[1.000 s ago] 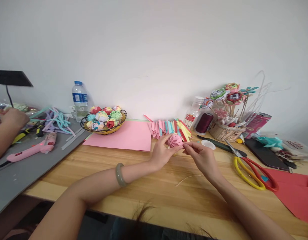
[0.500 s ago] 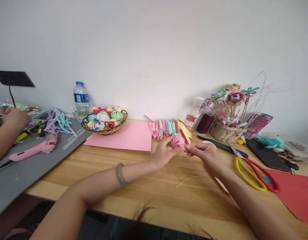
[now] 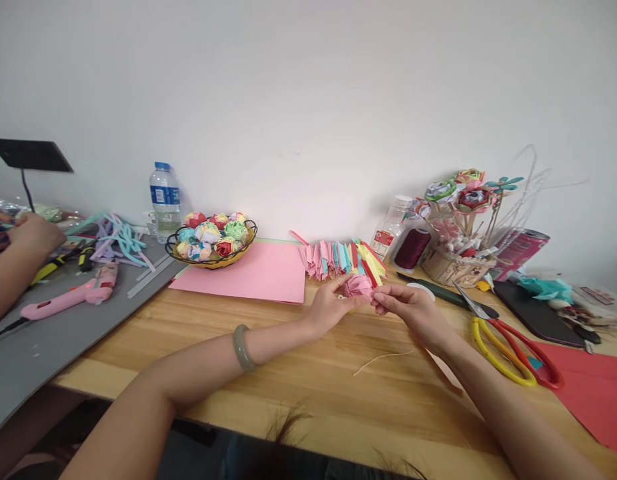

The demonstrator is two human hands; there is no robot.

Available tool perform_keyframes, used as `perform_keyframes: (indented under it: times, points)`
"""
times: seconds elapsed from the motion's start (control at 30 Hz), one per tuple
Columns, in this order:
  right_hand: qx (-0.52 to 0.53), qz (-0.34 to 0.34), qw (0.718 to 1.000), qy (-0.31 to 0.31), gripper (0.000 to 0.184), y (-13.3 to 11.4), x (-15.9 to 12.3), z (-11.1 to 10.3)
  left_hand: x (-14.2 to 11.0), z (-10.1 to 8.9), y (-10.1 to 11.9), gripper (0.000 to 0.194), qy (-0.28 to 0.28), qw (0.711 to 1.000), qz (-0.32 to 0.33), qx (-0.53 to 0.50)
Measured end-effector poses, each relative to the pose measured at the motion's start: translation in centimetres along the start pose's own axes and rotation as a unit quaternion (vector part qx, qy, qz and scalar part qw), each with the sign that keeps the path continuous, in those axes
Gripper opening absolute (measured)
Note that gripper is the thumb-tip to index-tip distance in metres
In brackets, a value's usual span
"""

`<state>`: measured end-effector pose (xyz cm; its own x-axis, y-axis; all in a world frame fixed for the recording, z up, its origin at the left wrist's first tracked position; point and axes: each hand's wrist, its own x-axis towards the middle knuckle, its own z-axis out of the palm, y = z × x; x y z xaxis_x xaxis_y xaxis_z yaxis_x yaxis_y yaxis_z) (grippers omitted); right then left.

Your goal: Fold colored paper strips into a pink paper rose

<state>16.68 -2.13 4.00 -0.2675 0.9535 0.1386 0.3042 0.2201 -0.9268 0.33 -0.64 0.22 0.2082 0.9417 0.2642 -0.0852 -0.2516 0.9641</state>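
A folded pink paper flower (image 3: 359, 285) is held up between both hands over the wooden table. My left hand (image 3: 329, 308) is closed around its left and lower side, thumb across the front. At its right side my right hand (image 3: 407, 308) pinches the flower's edge between thumb and fingertips; the exact bit gripped is hidden. Just behind the flower stands a row of folded paper strips (image 3: 328, 259) in pink, blue, red and yellow. A thin pale string (image 3: 383, 357) lies on the table below my hands.
Scissors (image 3: 508, 347), a black phone (image 3: 535, 317) and red paper (image 3: 583, 387) lie to the right, near a basket of paper flowers (image 3: 458, 267). Leftward are pink sheets (image 3: 248, 283), a bowl of paper balls (image 3: 213, 261), a bottle (image 3: 165, 203), a glue gun (image 3: 71, 297) and another person's hand (image 3: 35, 233).
The flower has turned slightly in my fingers, while both hands stay in nearly the same place. The whole view has shifted a little.
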Motion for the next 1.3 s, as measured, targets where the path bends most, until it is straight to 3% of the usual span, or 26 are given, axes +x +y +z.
perform_keyframes:
  times: [0.23,0.4,0.83,1.3]
  points:
    - [-0.112,-0.086,0.989,0.032,0.031,0.8,0.1,0.9,-0.1,0.0,0.1,0.048,0.010,1.000,-0.010,-0.007]
    - [-0.173,-0.122,0.977,0.022,0.029,1.4,0.1,0.9,0.0,0.0,-0.1,0.048,0.010,1.000,0.001,0.011]
    - [-0.158,-0.103,0.982,-0.011,0.033,-0.1,0.0,0.2,0.0,-0.1,-0.5,0.048,-0.003,0.999,0.008,0.047]
    - [-0.045,-0.009,0.999,0.001,0.038,0.3,0.0,-0.4,0.0,-0.3,0.0,0.050,-0.027,0.998,0.016,0.055]
